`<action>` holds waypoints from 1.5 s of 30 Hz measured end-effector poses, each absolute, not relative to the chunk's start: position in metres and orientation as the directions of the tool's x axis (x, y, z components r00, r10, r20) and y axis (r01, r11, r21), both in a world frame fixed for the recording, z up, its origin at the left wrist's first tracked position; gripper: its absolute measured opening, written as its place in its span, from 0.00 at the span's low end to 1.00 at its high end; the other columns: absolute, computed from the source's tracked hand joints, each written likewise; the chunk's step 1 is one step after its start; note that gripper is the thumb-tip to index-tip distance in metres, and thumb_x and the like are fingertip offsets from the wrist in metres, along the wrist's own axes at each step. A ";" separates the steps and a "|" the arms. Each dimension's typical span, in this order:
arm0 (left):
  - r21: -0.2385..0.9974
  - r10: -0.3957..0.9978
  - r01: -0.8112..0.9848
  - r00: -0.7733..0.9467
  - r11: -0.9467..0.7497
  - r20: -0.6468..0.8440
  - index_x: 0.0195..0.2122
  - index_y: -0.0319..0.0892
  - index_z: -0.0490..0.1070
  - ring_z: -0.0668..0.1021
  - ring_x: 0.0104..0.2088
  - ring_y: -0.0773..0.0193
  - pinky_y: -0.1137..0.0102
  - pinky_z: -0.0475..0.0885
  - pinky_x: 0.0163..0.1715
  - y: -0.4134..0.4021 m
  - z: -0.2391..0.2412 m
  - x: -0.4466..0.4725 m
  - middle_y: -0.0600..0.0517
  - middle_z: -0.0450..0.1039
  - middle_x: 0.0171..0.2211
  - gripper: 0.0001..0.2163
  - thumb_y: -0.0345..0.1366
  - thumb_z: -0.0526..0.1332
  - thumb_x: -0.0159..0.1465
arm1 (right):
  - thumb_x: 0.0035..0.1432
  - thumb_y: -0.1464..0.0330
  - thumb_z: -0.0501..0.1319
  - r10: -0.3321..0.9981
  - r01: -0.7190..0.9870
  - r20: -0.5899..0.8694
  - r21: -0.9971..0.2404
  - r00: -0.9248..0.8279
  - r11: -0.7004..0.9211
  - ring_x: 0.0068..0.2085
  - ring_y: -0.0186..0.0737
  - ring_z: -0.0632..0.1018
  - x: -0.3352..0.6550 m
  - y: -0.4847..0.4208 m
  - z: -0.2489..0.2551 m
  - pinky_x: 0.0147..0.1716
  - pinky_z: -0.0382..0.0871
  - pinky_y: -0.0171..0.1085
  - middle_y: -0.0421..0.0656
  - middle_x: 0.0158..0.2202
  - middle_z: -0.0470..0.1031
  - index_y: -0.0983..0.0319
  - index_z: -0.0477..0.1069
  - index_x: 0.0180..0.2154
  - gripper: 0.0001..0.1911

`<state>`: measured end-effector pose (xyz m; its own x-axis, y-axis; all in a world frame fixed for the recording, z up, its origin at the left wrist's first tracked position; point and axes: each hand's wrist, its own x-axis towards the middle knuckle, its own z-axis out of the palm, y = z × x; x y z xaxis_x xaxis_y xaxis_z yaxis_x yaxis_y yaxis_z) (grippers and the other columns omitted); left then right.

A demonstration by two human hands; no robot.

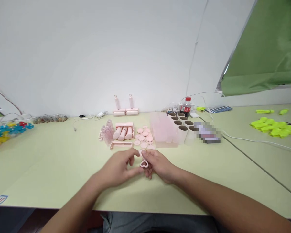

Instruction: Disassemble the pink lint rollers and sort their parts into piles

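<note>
A small pale pink heart-shaped loop [144, 164] sits between my hands, low over the table. My right hand [160, 164] is closed around it, thumb on top and fingers curled underneath. Whether the loop continues into a longer part inside that hand is hidden. To the left, my left hand [122, 166] has thumb and fingers apart; its thumb tip reaches the loop's edge, and contact is unclear. Just beyond the hands lie flat pink discs [143, 139]. Left of these are a pink U-shaped frame [121, 145], pink cylinders [123, 133] and a bundle of clear pink tubes [107, 133].
Two upright pink rollers [125, 111] stand by the wall. A translucent pink stack [163, 131], cardboard tubes [183, 128], a cola bottle [186, 106] and a blurred flat object [208, 132] are right. Neon yellow pieces [271, 127] lie far right, colourful pieces [9, 131] far left.
</note>
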<state>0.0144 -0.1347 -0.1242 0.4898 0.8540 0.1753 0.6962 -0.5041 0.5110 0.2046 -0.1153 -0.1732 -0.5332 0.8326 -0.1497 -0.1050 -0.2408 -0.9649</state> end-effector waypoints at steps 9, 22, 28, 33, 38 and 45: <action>0.175 0.676 0.696 0.555 -0.697 0.484 0.32 0.44 0.68 0.73 0.25 0.66 0.71 0.61 0.24 -0.144 -0.161 0.031 0.52 0.72 0.25 0.07 0.36 0.54 0.67 | 0.53 0.40 0.57 0.803 -0.101 -0.134 -0.967 -0.581 -0.235 0.20 0.32 0.71 0.202 -0.121 -0.176 0.20 0.65 0.32 0.39 0.20 0.69 0.64 0.65 0.27 0.31; 0.389 0.994 0.919 0.024 -0.062 0.102 0.26 0.44 0.65 0.71 0.25 0.62 0.70 0.60 0.26 -0.101 -0.134 -0.085 0.54 0.69 0.22 0.13 0.47 0.54 0.60 | 0.54 0.49 0.64 0.685 0.095 -0.279 -0.951 -0.673 -0.294 0.24 0.32 0.74 0.205 -0.115 -0.184 0.21 0.70 0.32 0.42 0.30 0.75 0.63 0.66 0.37 0.24; 0.487 0.983 0.867 -0.168 0.110 0.078 0.27 0.44 0.67 0.73 0.27 0.61 0.71 0.63 0.27 -0.058 -0.146 -0.115 0.54 0.72 0.24 0.12 0.47 0.58 0.55 | 0.51 0.50 0.66 0.670 0.110 -0.254 -0.962 -0.698 -0.250 0.24 0.31 0.74 0.207 -0.114 -0.186 0.21 0.70 0.32 0.42 0.30 0.75 0.64 0.66 0.35 0.24; 0.428 0.979 0.897 -0.174 0.112 0.110 0.29 0.44 0.68 0.76 0.32 0.58 0.70 0.64 0.29 -0.037 -0.158 -0.115 0.52 0.75 0.28 0.09 0.45 0.58 0.54 | 0.53 0.53 0.66 0.661 0.129 -0.222 -0.974 -0.716 -0.187 0.26 0.31 0.74 0.207 -0.114 -0.187 0.22 0.71 0.32 0.42 0.31 0.74 0.64 0.66 0.36 0.21; 0.370 0.954 0.910 -0.259 0.188 0.152 0.38 0.45 0.66 0.77 0.34 0.56 0.69 0.64 0.28 -0.037 -0.161 -0.111 0.49 0.77 0.34 0.15 0.50 0.57 0.58 | 0.56 0.57 0.65 0.655 0.151 -0.218 -0.976 -0.724 -0.159 0.26 0.31 0.73 0.206 -0.117 -0.183 0.22 0.71 0.32 0.41 0.31 0.74 0.64 0.66 0.36 0.17; 0.327 0.943 0.916 -0.294 0.231 0.158 0.47 0.45 0.63 0.78 0.35 0.53 0.68 0.63 0.26 -0.045 -0.160 -0.109 0.47 0.76 0.35 0.19 0.52 0.55 0.61 | 0.55 0.62 0.65 0.664 0.188 -0.237 -0.971 -0.709 -0.146 0.26 0.31 0.73 0.204 -0.120 -0.176 0.21 0.70 0.32 0.40 0.29 0.72 0.64 0.66 0.36 0.13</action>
